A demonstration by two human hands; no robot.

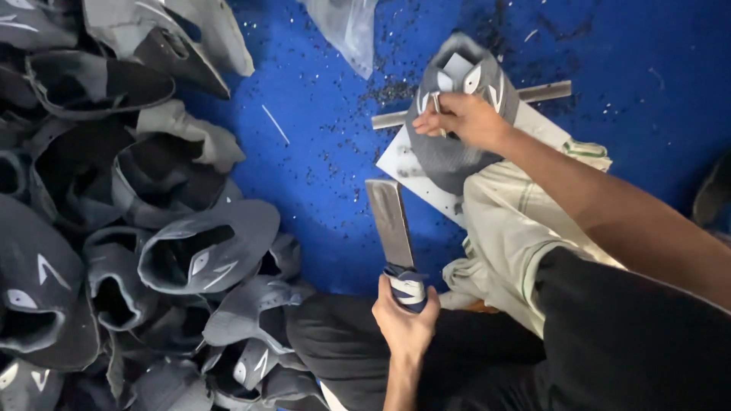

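fingers (435, 114) pinching grey shoe upper (449, 148), white board (403, 156), speckled blue floor (320, 152)

Shoe upper (457, 114) sits on flat board (426, 179) under right hand (464, 118). Metal bar (544, 92) lies under board, beyond that hand. Left hand (403, 316) is near the body, gripping tool handle (407, 288); blade (390, 221) points up toward the board. Heap of uppers (145, 251) lies left of both hands. Plastic bag (346, 27) is beyond, up-left of right hand. Folded cloth (510, 228) is between the hands, right of blade.

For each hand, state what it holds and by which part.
Left hand: flat metal blade, by its taped handle end. Right hand: grey shoe upper, pinched at its opening.
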